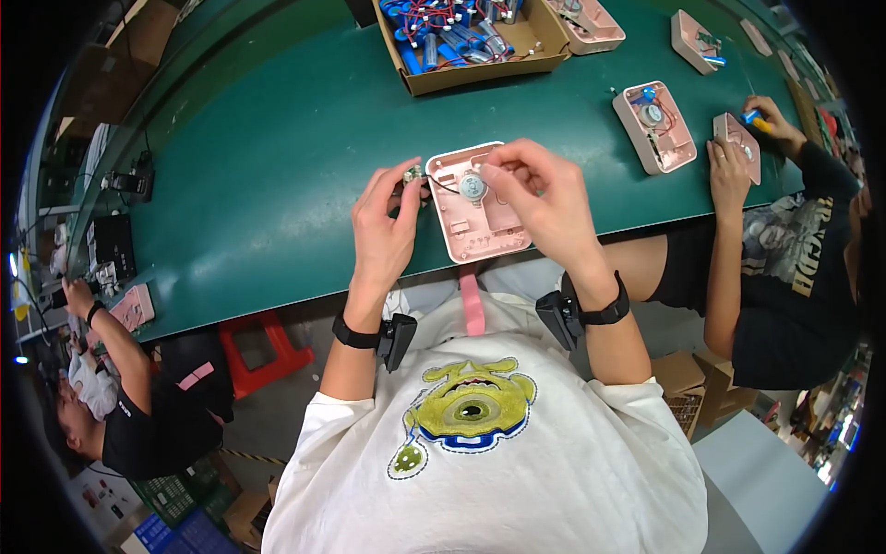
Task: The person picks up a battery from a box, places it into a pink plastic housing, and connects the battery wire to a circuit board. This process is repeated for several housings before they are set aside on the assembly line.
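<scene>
A pink plastic housing (484, 242) lies open side up near the table's front edge, in front of me. A round silver speaker (472, 188) sits inside it, with a dark wire running left. My left hand (385, 222), beside the housing's left wall, pinches a small green circuit board (413, 174) between thumb and fingers. My right hand (552, 201) reaches over the housing's right side. Its thumb and forefinger are pressed together at the speaker's upper right edge, and the other fingers are curled. Whatever sits between those fingertips is too small to make out.
Beyond the housing stands a cardboard box (480, 78) of blue battery cells with red leads. To the right is another pink housing (678, 159) with a speaker. A co-worker's hands (731, 175) handle a housing there. Another person sits left near a red stool (268, 355).
</scene>
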A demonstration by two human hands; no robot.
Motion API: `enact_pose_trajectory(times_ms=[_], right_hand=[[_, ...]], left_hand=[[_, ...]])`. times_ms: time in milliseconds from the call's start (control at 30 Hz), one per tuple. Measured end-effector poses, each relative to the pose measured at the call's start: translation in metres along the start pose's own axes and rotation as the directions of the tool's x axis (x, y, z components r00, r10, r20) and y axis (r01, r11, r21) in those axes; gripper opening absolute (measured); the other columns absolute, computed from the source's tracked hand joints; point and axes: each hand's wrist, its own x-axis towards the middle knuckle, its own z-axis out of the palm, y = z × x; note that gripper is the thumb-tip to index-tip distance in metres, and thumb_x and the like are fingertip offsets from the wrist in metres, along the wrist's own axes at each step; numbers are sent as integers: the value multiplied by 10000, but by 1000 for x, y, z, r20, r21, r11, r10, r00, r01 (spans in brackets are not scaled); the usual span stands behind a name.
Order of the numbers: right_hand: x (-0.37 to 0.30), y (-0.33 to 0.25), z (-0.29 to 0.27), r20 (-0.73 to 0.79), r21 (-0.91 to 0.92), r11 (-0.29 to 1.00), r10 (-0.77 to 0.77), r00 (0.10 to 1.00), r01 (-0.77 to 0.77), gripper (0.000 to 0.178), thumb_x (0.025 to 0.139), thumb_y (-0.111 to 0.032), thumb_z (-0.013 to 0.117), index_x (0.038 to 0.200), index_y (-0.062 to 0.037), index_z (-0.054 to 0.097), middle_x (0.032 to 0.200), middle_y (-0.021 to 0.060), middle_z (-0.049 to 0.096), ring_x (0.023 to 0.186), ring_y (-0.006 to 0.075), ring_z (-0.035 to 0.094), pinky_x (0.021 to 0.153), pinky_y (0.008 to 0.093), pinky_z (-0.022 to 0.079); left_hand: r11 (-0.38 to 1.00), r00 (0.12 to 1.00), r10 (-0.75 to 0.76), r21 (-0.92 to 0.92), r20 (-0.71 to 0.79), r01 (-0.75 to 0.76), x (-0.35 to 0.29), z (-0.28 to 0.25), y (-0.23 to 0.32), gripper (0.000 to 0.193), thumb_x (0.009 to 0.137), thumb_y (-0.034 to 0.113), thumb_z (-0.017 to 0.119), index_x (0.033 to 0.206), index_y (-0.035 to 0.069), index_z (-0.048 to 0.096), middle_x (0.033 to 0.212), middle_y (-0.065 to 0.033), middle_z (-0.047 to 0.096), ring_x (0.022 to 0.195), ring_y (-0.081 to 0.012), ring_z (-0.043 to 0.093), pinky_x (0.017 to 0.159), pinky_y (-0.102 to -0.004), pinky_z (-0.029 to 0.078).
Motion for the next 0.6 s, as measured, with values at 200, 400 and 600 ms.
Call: enact_pose_trajectory(times_ms=[200,400,600], right_hand=[[7,9,25,60,-301,926,-220,974,228,116,892,-82,767,952,14,741,860,47,696,632,119,503,616,310,438],[3,13,32,67,-276,944,-168,984,180,136,854,-75,798,960,2,763,891,52,715,640,134,523,636,299,458],[-2,9,30,77,-227,970,-75,994,91,127,885,-68,799,975,12,759,886,31,720,660,90,538,632,269,463]], left_hand=[[998,999,-54,-31,1,54,-4,-2,8,256,1015,8,646,1261,-8,715,1065,-87,678,862,-162,719,767,-281,592],[988,992,123,96,5,-123,-8,-2,10,292,973,-16,675,1256,24,731,1058,-99,679,870,-179,691,773,-300,573],[989,995,98,112,8,-98,-11,-3,14,291,957,-23,681,1239,26,736,1051,-104,679,869,-187,678,787,-309,569]])
